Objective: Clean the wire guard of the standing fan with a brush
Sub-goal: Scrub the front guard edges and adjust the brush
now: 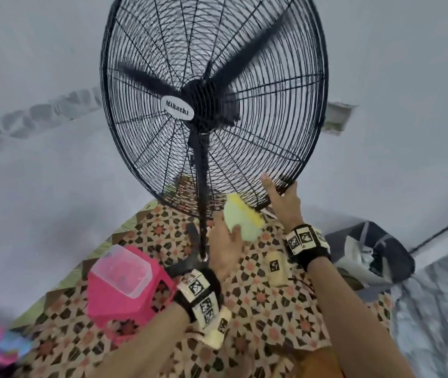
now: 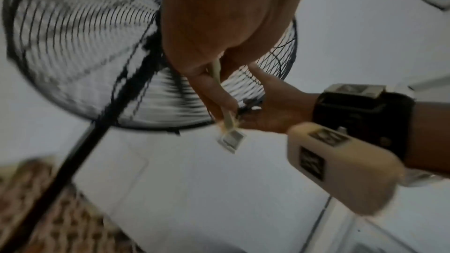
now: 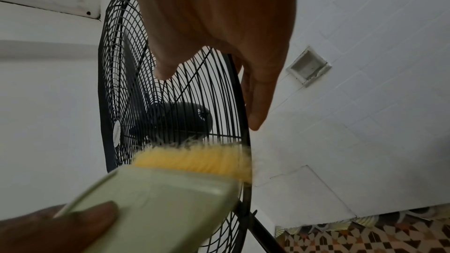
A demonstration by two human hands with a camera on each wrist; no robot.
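Note:
The standing fan's black wire guard (image 1: 271, 77) fills the upper middle of the head view, with dark blades behind the wires. My left hand (image 1: 225, 249) grips a pale green brush (image 1: 242, 216) with yellow bristles, just below the guard's lower edge. In the right wrist view the bristles (image 3: 194, 159) touch the wires near the rim of the guard (image 3: 116, 64). My right hand (image 1: 282, 197) holds the guard's lower right rim, thumb in front and fingers behind. The left wrist view is blurred and shows only the brush handle (image 2: 228, 122) sticking out of my left hand (image 2: 219, 45).
The fan's black pole (image 1: 203, 200) runs down to a patterned mat (image 1: 258, 296). A pink stool (image 1: 124, 304) with a clear plastic box (image 1: 122, 271) on it stands at the lower left. A dark bag (image 1: 375, 249) lies at the right. White walls surround the fan.

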